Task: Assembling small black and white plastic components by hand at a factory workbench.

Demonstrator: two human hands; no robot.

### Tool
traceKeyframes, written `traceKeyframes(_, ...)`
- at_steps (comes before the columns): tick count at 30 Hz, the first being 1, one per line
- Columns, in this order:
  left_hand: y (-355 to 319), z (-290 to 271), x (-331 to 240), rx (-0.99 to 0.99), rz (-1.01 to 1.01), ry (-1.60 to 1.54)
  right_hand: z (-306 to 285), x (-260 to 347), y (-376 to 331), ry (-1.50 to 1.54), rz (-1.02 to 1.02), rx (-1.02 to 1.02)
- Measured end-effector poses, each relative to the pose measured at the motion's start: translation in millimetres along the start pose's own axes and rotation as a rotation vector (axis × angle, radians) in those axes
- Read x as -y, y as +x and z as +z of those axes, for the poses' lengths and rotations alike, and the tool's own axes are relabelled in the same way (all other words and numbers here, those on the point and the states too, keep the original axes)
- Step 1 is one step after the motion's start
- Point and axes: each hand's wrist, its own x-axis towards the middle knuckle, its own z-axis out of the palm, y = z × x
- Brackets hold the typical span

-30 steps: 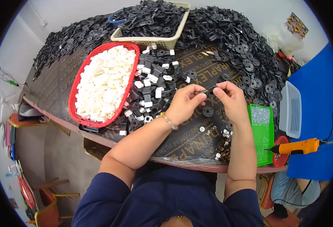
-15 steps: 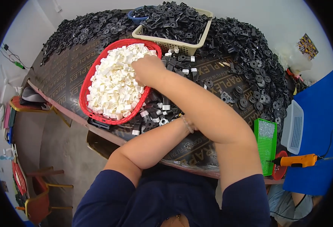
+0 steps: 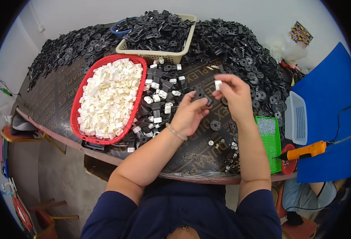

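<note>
The left hand [image 3: 189,115] grasps a black part [image 3: 201,96] between thumb and fingers, above the middle of the bench [image 3: 173,164]. The right hand [image 3: 239,99] pinches a white piece [image 3: 217,85] just beside the black part, apart from it. For good control, a light pinch near the rims seems best: left thumb pressing flat so the black part cannot twist, right fingertips leaving the white piece's faces uncovered. Nearer the front edge lie a black disc [image 3: 215,125] and small metal pieces [image 3: 233,155]. To the left, loose black and white pieces [image 3: 156,104] lie beside a red basket [image 3: 75,115] full of white ones, close to the front edge. Toward the far edge stands a beige basket [image 3: 155,56] heaped with black parts; near the front right corner sits a green tray [image 3: 269,149], an orange power tool [image 3: 307,150] beside it
</note>
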Motion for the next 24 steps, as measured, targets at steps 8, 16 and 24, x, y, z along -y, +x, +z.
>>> traceKeyframes(8, -0.4, 1.4, 2.3, 0.010, 0.140, 0.109, -2.5, -59.5, -40.8, 0.387, 0.210, -0.014)
traceKeyframes(16, -2.4, 0.4, 15.7, 0.009, 0.403, 0.292, 0.0, -68.9, -47.8, 0.325, 0.139, -0.047)
traceKeyframes(24, -4.7, 1.6, -11.0, 0.164, 0.062, 0.288, -0.8, -78.2, -38.4, 0.214, -0.204, 0.023)
